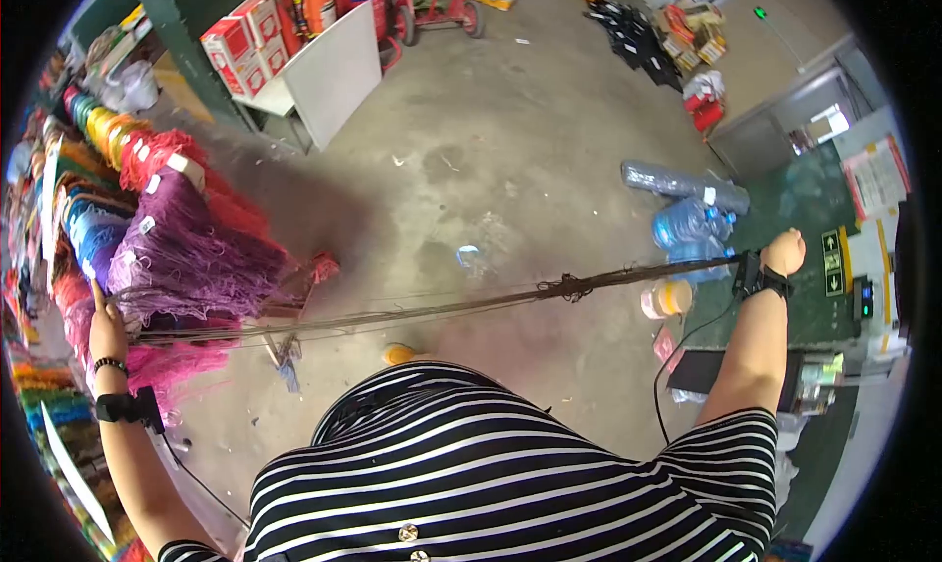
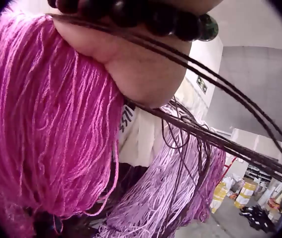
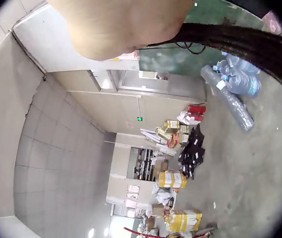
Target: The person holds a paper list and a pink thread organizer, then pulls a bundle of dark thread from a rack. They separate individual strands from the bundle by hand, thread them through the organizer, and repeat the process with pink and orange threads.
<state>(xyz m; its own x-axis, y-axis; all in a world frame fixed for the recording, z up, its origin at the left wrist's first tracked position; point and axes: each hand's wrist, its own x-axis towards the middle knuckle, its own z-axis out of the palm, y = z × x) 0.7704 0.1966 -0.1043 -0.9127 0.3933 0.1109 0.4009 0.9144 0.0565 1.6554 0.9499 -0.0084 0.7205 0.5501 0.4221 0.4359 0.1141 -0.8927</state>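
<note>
**Dark thread bundle [image 1: 442, 309] stretched taut across the body, between the two hands.**
The right hand [image 1: 785, 251] is clenched in a fist around one end of the bundle. The left hand [image 1: 106, 329] lies against the purple hanks [image 1: 186, 253] at the other end, and its grasp cannot be told. A snarl [image 1: 569, 287] sits nearer the right hand. Further pull would likely cinch it into a hard knot or snap single strands, and the splayed strands at the left may snag in the hanks.
</note>
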